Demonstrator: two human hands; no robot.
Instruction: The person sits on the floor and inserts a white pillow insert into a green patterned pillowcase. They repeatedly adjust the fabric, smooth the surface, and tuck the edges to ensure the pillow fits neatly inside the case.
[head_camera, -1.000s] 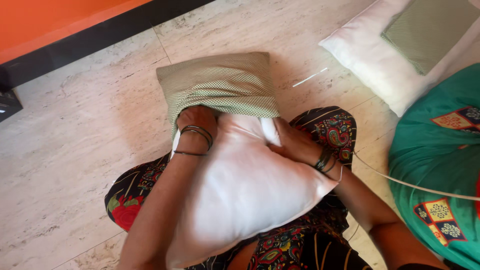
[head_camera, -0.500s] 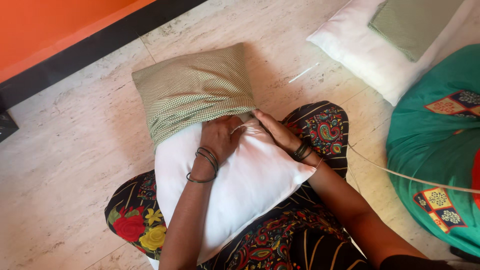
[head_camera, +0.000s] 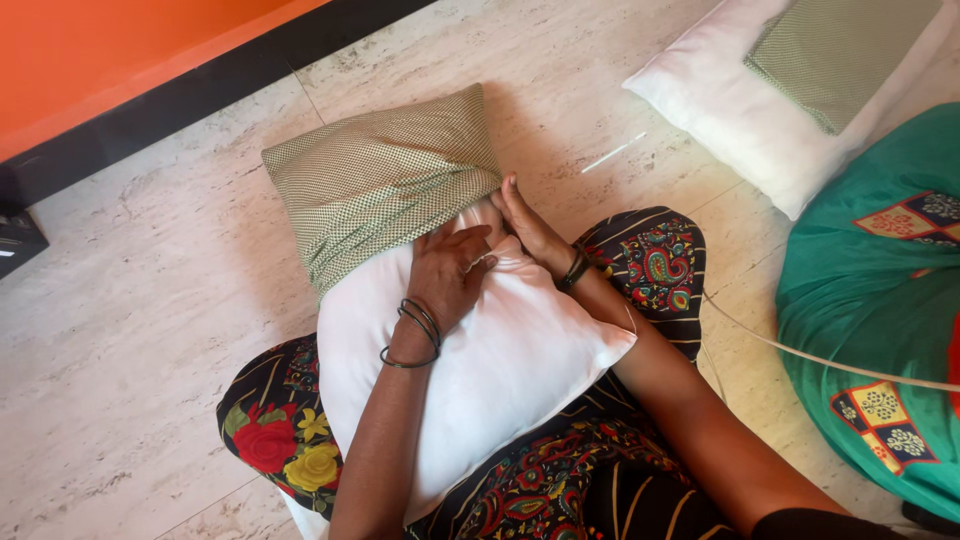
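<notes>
a: what does the figure show?
b: a white pillow (head_camera: 480, 370) lying across the lap of a person seated on the marble floor (head_camera: 130, 330), its far end inside a green checked cover (head_camera: 380, 180) that points toward the orange wall (head_camera: 120, 50).

a: how do the hands stand?
b: the left hand (head_camera: 450, 270) rests flat on the pillow just below the cover's mouth, fingers spread and loosely curled, gripping nothing firmly. the right hand (head_camera: 530, 225) lies edge-on at the right side of the mouth, fingers straight and pressed against the cover's hem; whether it pinches the cloth cannot be told.

a: what differs from a second ago?
b: then the left hand was buried in the cover to the wrist; now it is out and on top of the pillow. the right hand has moved up from the pillow's side to the cover's hem.

a: meaning?
b: judged from this, the far end appears seated, while most of the pillow is still bare.

a: other items?
b: a second pillow (head_camera: 730, 110) carrying a folded cover (head_camera: 840, 50) lies at the far right of the floor, beside a teal cushion (head_camera: 880, 300).
</notes>
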